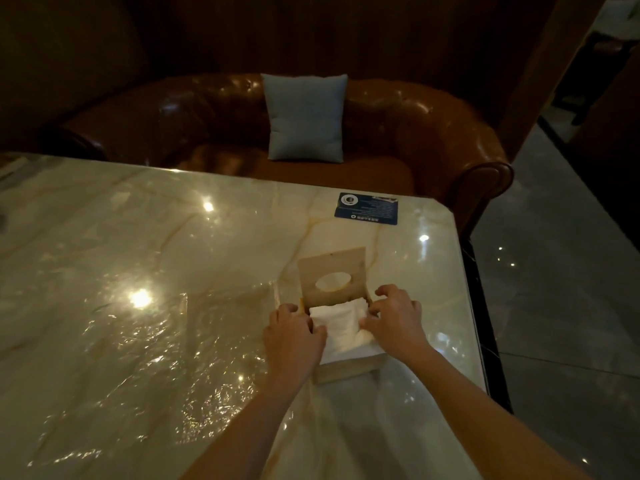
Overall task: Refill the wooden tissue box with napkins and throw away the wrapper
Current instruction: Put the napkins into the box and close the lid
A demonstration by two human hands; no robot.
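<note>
Viewing through the head camera, I see the wooden tissue box [348,367] standing on the marble surface [138,271], near its right edge. The hinged lid [332,271], with an oval slot, stands raised at the far side of the box. A white stack of napkins [341,323] fills the open box and rises above its near wall.

My left hand [294,336] rests on the left side of the box, fingers curled onto the left edge of the napkins. My right hand [396,315] rests on the right side, fingers bent down against the right edge of the stack. Both hands are partly closed, pressing the napkins between them; the stack lies directly between the two hands, touching both.

A clear plastic wrapper [145,341] lies crumpled on the surface, left of the box. A dark blue card [366,208] lies flat beyond the box, near the far edge. Behind the surface stands a brown leather sofa [415,126] with a grey cushion [305,116] propped upright on its seat.
</note>
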